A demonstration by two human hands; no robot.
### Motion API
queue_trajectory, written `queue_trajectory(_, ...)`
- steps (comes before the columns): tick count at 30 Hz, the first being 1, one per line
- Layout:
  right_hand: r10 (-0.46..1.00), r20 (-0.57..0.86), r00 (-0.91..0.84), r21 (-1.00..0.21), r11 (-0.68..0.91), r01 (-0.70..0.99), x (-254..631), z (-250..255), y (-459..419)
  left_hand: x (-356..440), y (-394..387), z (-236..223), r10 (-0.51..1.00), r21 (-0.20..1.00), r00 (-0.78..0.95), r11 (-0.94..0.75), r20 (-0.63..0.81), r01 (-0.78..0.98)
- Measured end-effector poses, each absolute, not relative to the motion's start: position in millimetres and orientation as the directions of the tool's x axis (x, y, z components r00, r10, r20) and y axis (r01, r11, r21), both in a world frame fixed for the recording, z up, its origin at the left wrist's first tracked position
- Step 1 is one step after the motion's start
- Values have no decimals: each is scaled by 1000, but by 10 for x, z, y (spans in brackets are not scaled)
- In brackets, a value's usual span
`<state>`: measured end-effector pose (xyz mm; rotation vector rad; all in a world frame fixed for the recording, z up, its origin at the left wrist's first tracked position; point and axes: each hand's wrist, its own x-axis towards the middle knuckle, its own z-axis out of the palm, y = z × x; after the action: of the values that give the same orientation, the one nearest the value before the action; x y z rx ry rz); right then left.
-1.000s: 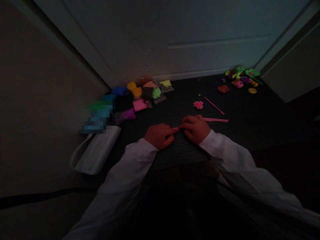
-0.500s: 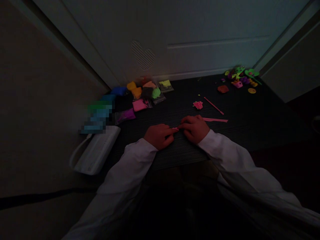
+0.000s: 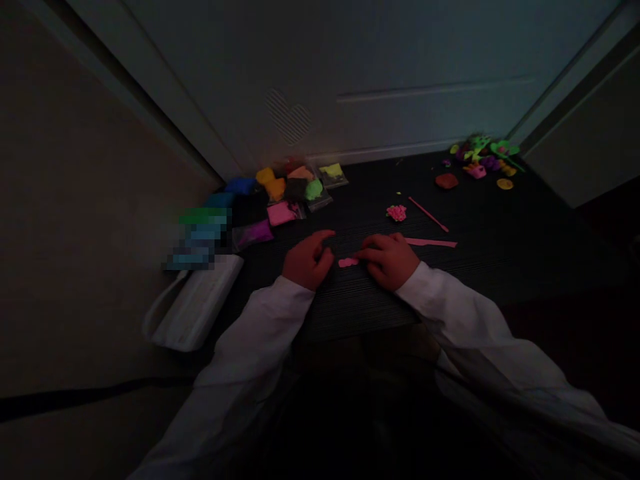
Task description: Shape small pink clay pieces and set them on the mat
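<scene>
A small flat strip of pink modelling clay [image 3: 347, 263] with a scalloped outline lies on the dark table between my hands. My left hand [image 3: 309, 261] is lifted just left of it, index finger stretched out and thumb apart, holding nothing. The fingertips of my right hand [image 3: 387, 258] touch or hover at the strip's right end; its fingers are spread and bent. A pink plastic clay knife [image 3: 431, 243] pokes out from behind my right hand. Beyond it lie a pink clay flower cluster [image 3: 397, 213] and a thin pink modelling stick [image 3: 429, 214].
Packets of coloured clay, among them a pink one [image 3: 281, 213] and a purple one [image 3: 257, 233], line the back left. A white power bank [image 3: 198, 303] with a cable sits at the left edge. Finished clay pieces [image 3: 480, 157] and a reddish-brown lump [image 3: 447, 181] are at the back right.
My left hand has drawn back up and left off the pink clay strip, uncovering it. My right hand has stayed nearly in place.
</scene>
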<state>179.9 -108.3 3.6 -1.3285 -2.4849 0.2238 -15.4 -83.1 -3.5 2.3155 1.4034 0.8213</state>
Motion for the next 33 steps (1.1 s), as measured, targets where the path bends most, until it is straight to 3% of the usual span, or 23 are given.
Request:
queue_trajectory(2, 830, 214, -515, -290, 558, 778, 1804, 33, -1082, -202, -726, -68, 929, 682, 218, -369, 300, 632)
queue_trajectory(5, 827, 225, -515, -297, 562, 772, 1814, 23, -1084, -295, -552, -124, 977, 917, 105, -212, 187, 339)
queue_trajectory(8, 824, 232, -517, -304, 567, 766, 1819, 21, -1086, -379, -434, -156, 991, 992, 109, -87, 77, 88)
queue_trajectory(14, 834, 244, -494, -348, 551, 758, 1800, 51, -1094, -418, -414, -153, 986, 970, 96, 152, -135, -192)
queue_trajectory(17, 848, 295, -440, -377, 527, 762, 1781, 62, -1105, -418, -443, -151, 981, 946, 127, 177, -147, -273)
queue_trajectory(28, 842, 473, -259, -523, 505, 686, 1689, 124, -943, -318, -392, -75, 980, 932, 54, 197, -190, -304)
queue_trajectory(33, 808, 573, -137, -546, 501, 671, 1583, 181, -545, -36, -229, 91, 969, 924, 127, 240, -210, -298)
